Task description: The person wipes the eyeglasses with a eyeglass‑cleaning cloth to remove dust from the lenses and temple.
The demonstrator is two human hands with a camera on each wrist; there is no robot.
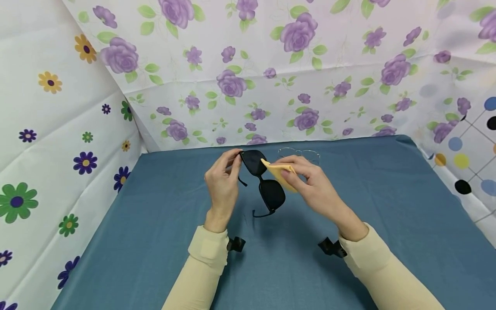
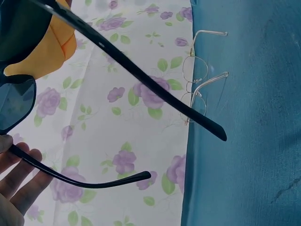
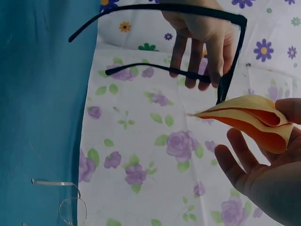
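Black sunglasses (image 1: pixel 272 193) hang tilted in the air above the table, their temples unfolded. My left hand (image 1: pixel 223 181) pinches them at one outer corner of the frame, near the hinge. In the left wrist view both dark temples (image 2: pixel 155 87) stretch out past the left fingers (image 2: pixel 28 181). A folded yellow cloth (image 1: pixel 282 174) is pinched between thumb and fingers of my right hand (image 1: pixel 315 187), beside the upper lens. The right wrist view shows the cloth (image 3: pixel 254 117) folded in layers near the sunglasses frame; whether it touches the lens I cannot tell.
Thin wire-framed eyeglasses (image 1: pixel 298 152) stand on the blue tablecloth (image 1: pixel 162 241) near its back edge, partly behind my right hand. A curtain with purple flowers (image 1: pixel 232 82) rises behind the table. Another flowered sheet (image 1: pixel 46 142) hangs at the left.
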